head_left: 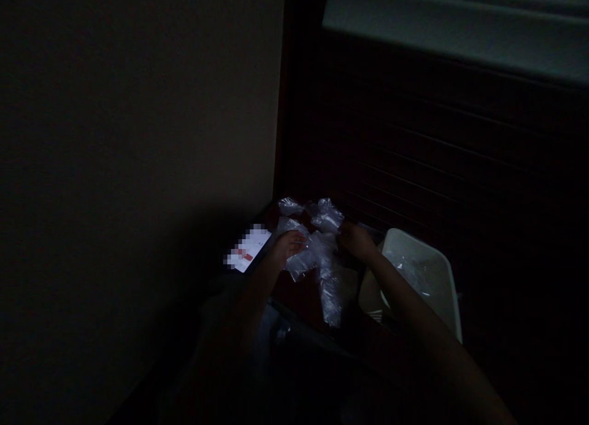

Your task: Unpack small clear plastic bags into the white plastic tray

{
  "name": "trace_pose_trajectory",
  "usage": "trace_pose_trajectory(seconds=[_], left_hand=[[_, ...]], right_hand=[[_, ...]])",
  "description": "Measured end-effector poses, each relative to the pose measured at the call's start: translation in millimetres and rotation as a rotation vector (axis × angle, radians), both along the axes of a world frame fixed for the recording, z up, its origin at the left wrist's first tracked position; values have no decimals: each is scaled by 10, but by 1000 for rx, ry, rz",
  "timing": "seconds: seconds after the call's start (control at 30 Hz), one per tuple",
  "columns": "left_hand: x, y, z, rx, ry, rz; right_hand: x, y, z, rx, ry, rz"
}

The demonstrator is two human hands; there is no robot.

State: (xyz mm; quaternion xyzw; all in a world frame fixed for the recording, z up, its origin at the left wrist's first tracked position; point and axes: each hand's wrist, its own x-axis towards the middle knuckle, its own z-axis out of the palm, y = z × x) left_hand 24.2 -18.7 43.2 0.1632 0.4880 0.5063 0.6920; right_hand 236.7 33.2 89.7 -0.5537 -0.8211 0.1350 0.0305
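Several clear plastic bags lie on a dark reddish surface [306,298] in dim light. My left hand [289,246] rests on one crinkled clear bag [301,264], its fingers spread a little over the plastic. At the right edge of the pile is my right hand [353,238], its fingers curled in beside another clear bag [327,218]; whether they grip the plastic is too dark to tell. A long strip of clear plastic [330,296] hangs down between my hands toward the near side.
A lit phone screen [251,250], partly pixelated, is left of the bags. A pale bin [444,278] with clear plastic inside stands at the right, under my right forearm. A wall [184,106] rises at the left, dark slatted panelling [414,137] behind.
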Motion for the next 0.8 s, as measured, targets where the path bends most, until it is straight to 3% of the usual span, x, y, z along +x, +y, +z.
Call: trace_pose_trajectory(seconds=[0.1,0.27,0.57,0.8], left_hand=[[13,6,-35,-6,16,-13],[27,-16,-50,-14,32,-33],[51,3,-78,-13,45,-24],[62,11,-90,-14,54,-43]], right_hand=[[-22,-53,-112,-99,9,137],[-24,-101,-304,-227,-72,223],[13,-71,-339,-303,-67,266],[-34,-89,-408,-234,-18,299]])
